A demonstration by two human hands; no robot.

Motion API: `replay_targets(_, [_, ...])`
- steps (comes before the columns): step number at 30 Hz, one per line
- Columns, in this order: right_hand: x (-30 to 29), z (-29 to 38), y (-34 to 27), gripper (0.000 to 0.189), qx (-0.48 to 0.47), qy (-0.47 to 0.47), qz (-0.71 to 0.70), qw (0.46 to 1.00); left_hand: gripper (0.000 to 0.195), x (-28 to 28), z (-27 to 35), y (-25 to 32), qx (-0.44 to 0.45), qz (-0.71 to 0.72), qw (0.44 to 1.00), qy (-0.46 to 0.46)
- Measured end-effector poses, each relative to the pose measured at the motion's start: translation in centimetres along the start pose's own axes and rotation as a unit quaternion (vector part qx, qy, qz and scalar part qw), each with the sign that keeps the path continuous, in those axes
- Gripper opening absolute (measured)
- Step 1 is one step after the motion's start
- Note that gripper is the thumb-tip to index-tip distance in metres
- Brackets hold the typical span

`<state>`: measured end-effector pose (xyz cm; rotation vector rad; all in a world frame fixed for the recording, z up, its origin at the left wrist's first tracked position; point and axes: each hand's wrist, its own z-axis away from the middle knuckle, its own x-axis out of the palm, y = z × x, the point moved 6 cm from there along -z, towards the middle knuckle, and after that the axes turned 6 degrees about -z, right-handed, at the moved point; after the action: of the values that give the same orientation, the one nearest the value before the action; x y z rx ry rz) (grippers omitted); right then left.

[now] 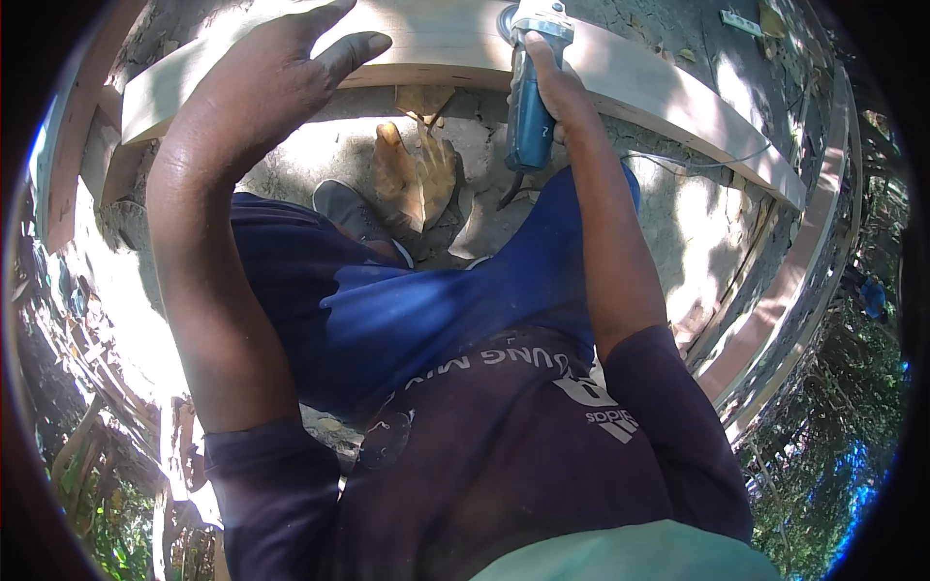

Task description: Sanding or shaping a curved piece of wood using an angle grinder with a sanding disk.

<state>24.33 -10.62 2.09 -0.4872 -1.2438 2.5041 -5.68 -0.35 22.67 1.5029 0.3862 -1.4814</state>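
Note:
My right hand point(567, 98) is wrapped around the blue body of an angle grinder point(534, 123). The grinder's pale head and round disc lie over a long, pale wooden beam point(647, 80), which looks curved through the lens. A dark cord hangs from the back end of the tool. Over the beam's left part is my left hand point(290, 65), thumb spread away from the fingers and nothing seen in its grasp. Its fingertips reach the upper edge of the picture, and I cannot tell whether the palm touches the wood.
Large dry leaves point(418, 174) lie on the bare ground between my feet, near a grey shoe point(352, 210). Another timber point(73, 138) stands at the left. Long boards point(785, 298) lie along the right. A thin cable point(697, 163) crosses the beam's right part. A white power strip point(741, 23) is at upper right.

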Motion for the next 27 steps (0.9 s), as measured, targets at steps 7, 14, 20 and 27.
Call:
replay_targets(7, [-4.7,1.1,0.6,0.073,0.022,0.012,-0.065,0.998,0.073,-0.2,-0.4,0.4,-0.005,0.006,1.0,-0.016])
replay_targets(14, [-4.9,3.1,2.3,0.076,0.026,0.015,-0.068,0.997,0.066,-2.4,1.7,4.4,-0.071,-0.037,0.996,-0.032])
replay_targets(20, [-0.1,3.1,2.0,0.092,-0.01,-0.018,0.028,0.999,0.069,-3.0,1.8,5.3,-0.067,-0.068,0.995,-0.017])
replay_targets(27, [6.2,4.0,-0.6,0.093,-0.031,-0.07,0.082,0.994,0.071,-3.4,2.9,4.3,-0.087,-0.072,0.994,-0.01])
